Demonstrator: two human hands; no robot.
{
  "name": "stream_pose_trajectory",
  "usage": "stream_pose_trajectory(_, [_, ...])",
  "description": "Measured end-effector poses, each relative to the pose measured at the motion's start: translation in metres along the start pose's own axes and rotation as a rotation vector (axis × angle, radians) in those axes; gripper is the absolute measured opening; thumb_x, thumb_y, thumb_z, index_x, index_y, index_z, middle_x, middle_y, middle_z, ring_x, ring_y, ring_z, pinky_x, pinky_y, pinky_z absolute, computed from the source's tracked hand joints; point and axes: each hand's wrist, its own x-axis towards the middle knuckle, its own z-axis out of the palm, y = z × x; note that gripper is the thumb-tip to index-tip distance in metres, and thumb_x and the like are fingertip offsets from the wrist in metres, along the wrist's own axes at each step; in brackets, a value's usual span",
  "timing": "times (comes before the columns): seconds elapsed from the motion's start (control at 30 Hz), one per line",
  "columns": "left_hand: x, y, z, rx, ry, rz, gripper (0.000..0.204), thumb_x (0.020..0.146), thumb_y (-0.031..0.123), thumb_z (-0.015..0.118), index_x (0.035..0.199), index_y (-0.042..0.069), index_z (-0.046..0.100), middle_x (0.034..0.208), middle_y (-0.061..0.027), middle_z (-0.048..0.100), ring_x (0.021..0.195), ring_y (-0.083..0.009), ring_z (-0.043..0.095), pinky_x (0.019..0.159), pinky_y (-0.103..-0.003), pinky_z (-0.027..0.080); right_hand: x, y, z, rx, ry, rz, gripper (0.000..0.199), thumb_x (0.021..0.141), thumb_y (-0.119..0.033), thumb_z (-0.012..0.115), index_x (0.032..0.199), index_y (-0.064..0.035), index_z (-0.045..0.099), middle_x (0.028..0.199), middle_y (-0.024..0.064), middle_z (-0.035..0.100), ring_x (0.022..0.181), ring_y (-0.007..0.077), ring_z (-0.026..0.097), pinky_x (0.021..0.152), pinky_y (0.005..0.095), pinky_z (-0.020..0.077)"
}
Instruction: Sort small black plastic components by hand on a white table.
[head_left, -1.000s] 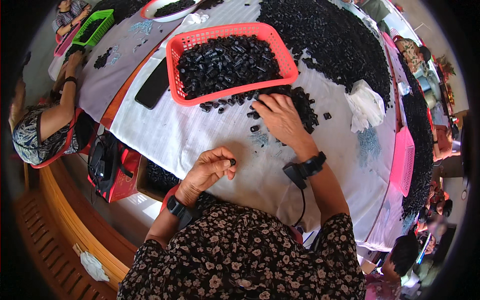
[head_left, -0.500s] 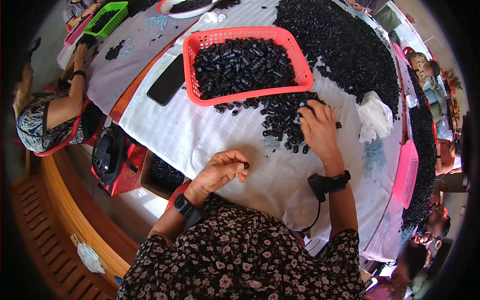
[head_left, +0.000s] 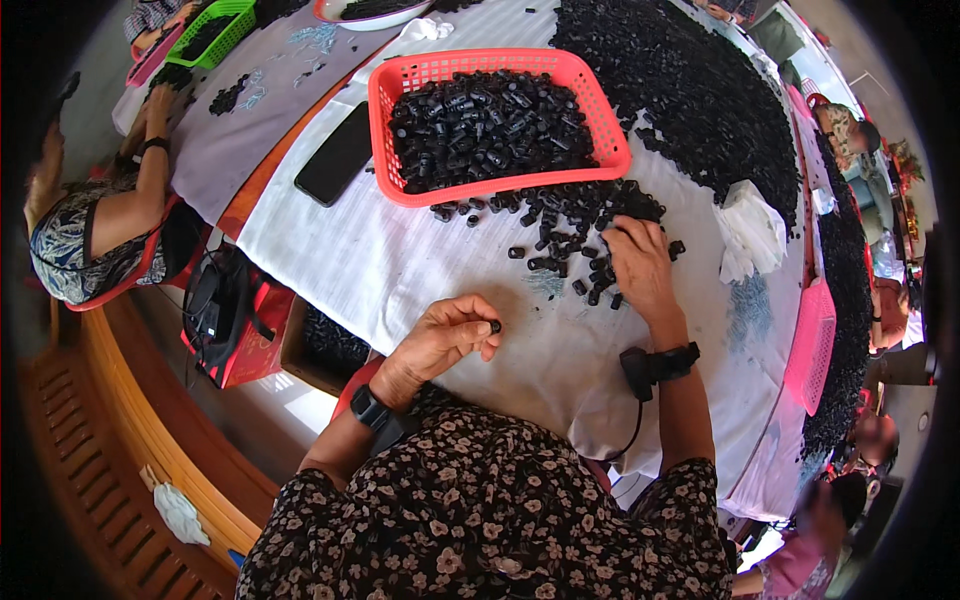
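My left hand (head_left: 450, 337) is closed in a pinch above the white cloth, near the table's front edge. Between thumb and fingers sits a small black plastic piece (head_left: 494, 327), mostly covered by the fingertips. Farther right, my right hand (head_left: 640, 265) rests its bent, slightly parted fingers on a loose pile of small black plastic pieces (head_left: 565, 220); nothing shows gripped in it. Just beyond the pile stands a coral-red plastic basket (head_left: 500, 190), filled with more of these pieces. A few lie scattered on the cloth left of my right hand.
Left of the basket lies a black phone (head_left: 333, 155). A huge heap of black pieces (head_left: 690, 100) covers the far right, with crumpled white tissue (head_left: 752, 235) before it. A pink basket (head_left: 812, 345) hangs at the right edge. Another person's arm (head_left: 150, 180) works at the left table.
My right hand has drawn slightly toward me, and some pieces of the loose pile have spread apart to the left. My left hand keeps its pinch almost in place.
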Motion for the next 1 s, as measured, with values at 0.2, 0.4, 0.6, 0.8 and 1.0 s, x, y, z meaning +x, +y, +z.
stream_pose_trajectory(0.2, [0.003, -0.001, 0.001, -0.011, -0.022, 0.001, 0.014, 0.087, 0.007, 0.059, 0.098, -0.001, 0.057, 0.086, -0.011, 0.062, 0.073, -0.0173, 0.061, 0.066, -0.028, 0.05, -0.016, 0.013, -0.011, -0.05, 0.049, 0.133, 0.022, 0.075, -0.004, 0.058, 0.096, -0.0064, 0.062, 0.106, 0.0095, 0.056, 0.095, 0.0292, 0.05, 0.084, 0.0404, 0.0396])
stream_pose_trajectory(0.4, [0.002, 0.0, 0.0, 0.003, -0.006, 0.001, 0.013, 0.087, 0.007, 0.059, 0.098, -0.001, 0.057, 0.086, -0.0108, 0.062, 0.073, -0.0173, 0.061, 0.067, -0.027, 0.051, 0.009, -0.006, -0.009, -0.023, 0.141, 0.139, 0.017, 0.075, -0.002, 0.058, 0.091, -0.0042, 0.06, 0.094, 0.0108, 0.054, 0.091, 0.0304, 0.05, 0.08, 0.0412, 0.0411])
stream_pose_trajectory(0.6, [0.001, -0.001, 0.0, 0.006, 0.003, 0.007, 0.014, 0.088, 0.007, 0.058, 0.098, -0.001, 0.057, 0.085, -0.0104, 0.062, 0.073, -0.017, 0.061, 0.067, -0.028, 0.05, 0.011, -0.028, 0.0, 0.193, -0.009, 0.08, 0.011, 0.074, 0.001, 0.058, 0.083, -0.0053, 0.058, 0.083, 0.0094, 0.05, 0.082, 0.0291, 0.05, 0.074, 0.0384, 0.0428])
stream_pose_trajectory(0.8, [0.0, -0.001, 0.001, 0.01, -0.012, 0.002, 0.015, 0.088, 0.007, 0.058, 0.098, -0.003, 0.057, 0.086, -0.0101, 0.062, 0.074, -0.0163, 0.061, 0.067, -0.028, 0.05, 0.022, -0.048, 0.005, 0.157, -0.035, -0.045, 0.012, 0.075, -0.003, 0.058, 0.087, -0.0058, 0.059, 0.086, 0.0081, 0.05, 0.084, 0.026, 0.05, 0.076, 0.0371, 0.0416])
stream_pose_trajectory(1.0, [0.0, 0.0, 0.0, 0.011, -0.001, -0.011, 0.014, 0.088, 0.007, 0.058, 0.098, -0.003, 0.057, 0.086, -0.0098, 0.062, 0.074, -0.0161, 0.06, 0.068, -0.028, 0.05, 0.02, -0.044, 0.012, 0.173, -0.019, -0.011, 0.015, 0.074, -0.003, 0.057, 0.089, -0.0054, 0.059, 0.09, 0.0092, 0.05, 0.086, 0.0265, 0.05, 0.077, 0.0379, 0.0421])
